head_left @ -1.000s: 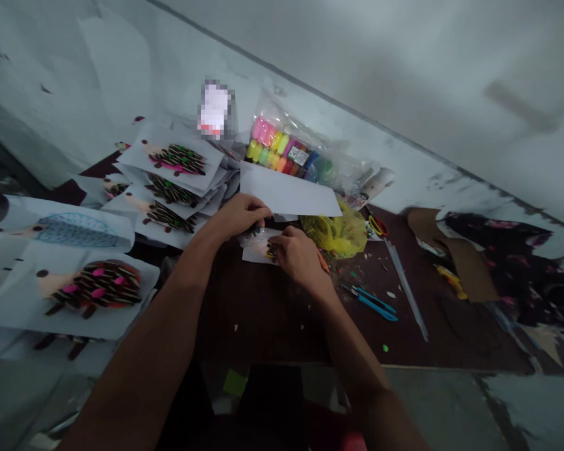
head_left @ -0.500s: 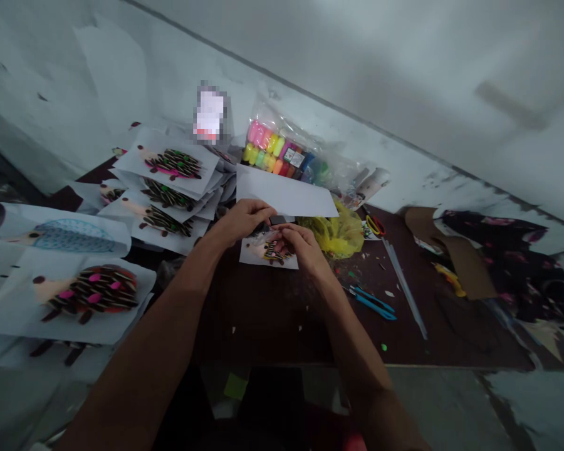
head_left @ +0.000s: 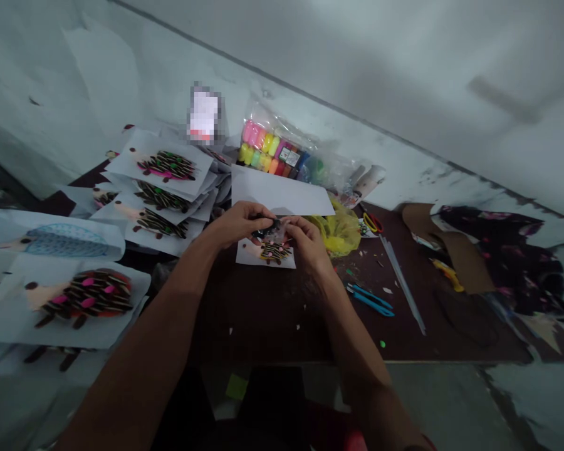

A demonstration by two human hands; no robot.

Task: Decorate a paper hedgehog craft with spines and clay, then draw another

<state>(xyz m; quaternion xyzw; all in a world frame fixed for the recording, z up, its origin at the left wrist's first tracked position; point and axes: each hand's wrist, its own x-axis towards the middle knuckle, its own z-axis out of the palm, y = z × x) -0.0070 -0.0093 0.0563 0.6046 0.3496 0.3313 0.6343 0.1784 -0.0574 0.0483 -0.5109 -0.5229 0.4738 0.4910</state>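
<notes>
Both hands meet over a small hedgehog picture (head_left: 275, 250), a white card with dark raised strips and pink dots on the table. My left hand (head_left: 242, 220) is closed on a dark lump in clear plastic wrap (head_left: 266, 232), its thumb and fingers pinching it. My right hand (head_left: 306, 241) is closed too, pinching the wrap's other side. What the dark lump is made of cannot be made out. Just behind the hands lies a blank white sheet (head_left: 277, 191).
Stacked hedgehog pictures (head_left: 162, 164) cover the table's left side. Behind lies a clear bag of coloured clay (head_left: 267, 147). To the right are a yellow plastic bag (head_left: 341, 232), red-and-yellow scissors (head_left: 372, 222), blue thread snips (head_left: 371, 299), a clear stick (head_left: 403, 285) and dark floral cloth (head_left: 507, 257).
A dark flat piece seen between my fingertips earlier no longer shows there; the dark lump in its wrap is now more visible. My hands have shifted slightly, and the view has moved a little.
</notes>
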